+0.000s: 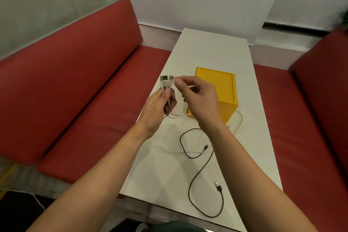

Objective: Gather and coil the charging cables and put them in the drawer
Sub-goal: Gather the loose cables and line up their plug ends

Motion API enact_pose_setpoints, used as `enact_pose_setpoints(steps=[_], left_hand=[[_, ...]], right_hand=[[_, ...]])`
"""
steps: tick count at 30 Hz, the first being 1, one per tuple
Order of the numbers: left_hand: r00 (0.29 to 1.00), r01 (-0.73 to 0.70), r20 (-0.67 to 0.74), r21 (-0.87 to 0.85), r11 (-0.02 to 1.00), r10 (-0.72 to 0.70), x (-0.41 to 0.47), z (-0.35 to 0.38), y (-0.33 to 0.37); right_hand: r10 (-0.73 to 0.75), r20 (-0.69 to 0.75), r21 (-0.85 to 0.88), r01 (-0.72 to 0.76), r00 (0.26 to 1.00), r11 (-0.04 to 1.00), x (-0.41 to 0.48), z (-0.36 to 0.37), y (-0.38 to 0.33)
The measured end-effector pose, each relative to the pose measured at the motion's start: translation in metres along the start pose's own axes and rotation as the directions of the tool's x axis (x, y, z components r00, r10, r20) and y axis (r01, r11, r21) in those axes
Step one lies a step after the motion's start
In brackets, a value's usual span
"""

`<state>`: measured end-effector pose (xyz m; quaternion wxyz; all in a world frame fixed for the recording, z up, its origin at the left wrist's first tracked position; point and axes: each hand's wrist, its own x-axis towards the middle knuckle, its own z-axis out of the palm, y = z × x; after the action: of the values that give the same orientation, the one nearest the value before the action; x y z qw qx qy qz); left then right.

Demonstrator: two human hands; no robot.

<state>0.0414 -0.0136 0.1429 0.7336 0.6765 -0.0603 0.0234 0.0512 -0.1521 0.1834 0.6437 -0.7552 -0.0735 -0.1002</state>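
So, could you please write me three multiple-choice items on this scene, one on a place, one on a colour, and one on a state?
1. Where does the black cable lie?
A. on the white table
B. on the sofa
C. inside the box

2. What colour is the drawer box?
A. red
B. yellow
C. green

3. What is the left hand doing?
A. resting flat on the table
B. holding the white plugs up
C. opening the drawer

Answers:
1 A, the cable loops across the tabletop.
2 B, its top and sides are yellow.
3 B, its fingers pinch the white cable just under the two plugs, with the right hand beside them.
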Motion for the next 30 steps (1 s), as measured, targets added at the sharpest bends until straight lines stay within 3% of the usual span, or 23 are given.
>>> enact_pose_setpoints(steps=[2, 7, 12, 17, 20, 25, 28, 30], left_hand=[[0.999, -0.038, -0.025, -0.044, 0.998, 0.037, 0.003, -0.003, 0.002], [0.998, -0.024, -0.054, -0.112, 0.993, 0.018, 0.004, -0.005, 0.007], [0.997, -0.031, -0.075, -0.072, 0.997, 0.026, 0.002, -0.004, 0.008], [0.997, -0.028, -0.079, -0.029, 0.999, 0.026, 0.001, -0.002, 0.008], [0.989, -0.025, -0.151, -0.142, 0.99, 0.004, 0.01, -0.007, 0.015], [0.983, -0.007, -0.178, -0.309, 0.951, -0.05, 0.018, -0.023, 0.039], [0.975, -0.012, -0.216, -0.254, 0.967, -0.044, 0.019, -0.028, 0.043], [0.976, 0.003, -0.213, -0.15, 0.989, -0.035, 0.019, -0.027, 0.039]], right_hand=[[0.024, 0.007, -0.008, -0.024, 1.0, 1.0, -0.007, -0.005, 0.005], [0.109, 0.183, -0.122, -0.088, 0.977, 0.989, -0.019, -0.009, 0.018], [0.044, 0.225, -0.199, 0.002, 0.973, 0.98, -0.021, 0.001, 0.017], [0.147, 0.383, -0.012, -0.154, 0.912, 0.988, -0.026, -0.007, 0.018], [0.168, 0.493, 0.063, -0.228, 0.854, 0.972, -0.032, -0.013, 0.029], [0.25, 0.384, -0.137, -0.212, 0.889, 0.968, -0.032, -0.028, 0.056], [0.228, 0.293, -0.285, -0.143, 0.928, 0.948, -0.028, -0.04, 0.065], [0.187, 0.252, -0.279, -0.113, 0.95, 0.953, -0.026, -0.044, 0.061]])
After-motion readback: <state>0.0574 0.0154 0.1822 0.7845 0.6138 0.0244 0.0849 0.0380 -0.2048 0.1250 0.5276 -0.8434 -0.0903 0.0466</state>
